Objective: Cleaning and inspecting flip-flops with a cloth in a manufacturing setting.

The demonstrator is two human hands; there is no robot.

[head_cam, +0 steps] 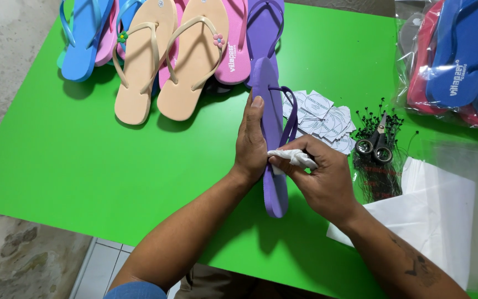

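Over the green table point(84, 160) we steady a purple flip-flop point(273, 127) on its edge with our left hand point(251, 145), fingers flat along its sole, while our right hand point(319, 177) pinches a white cloth point(294, 158) against its strap, near paper tags point(322, 119) and scissors point(376, 143).

One head-worn camera looks steeply down onto a green table point(73, 155) — close, at arm's length. The person's forearms enter from the bottom edge.
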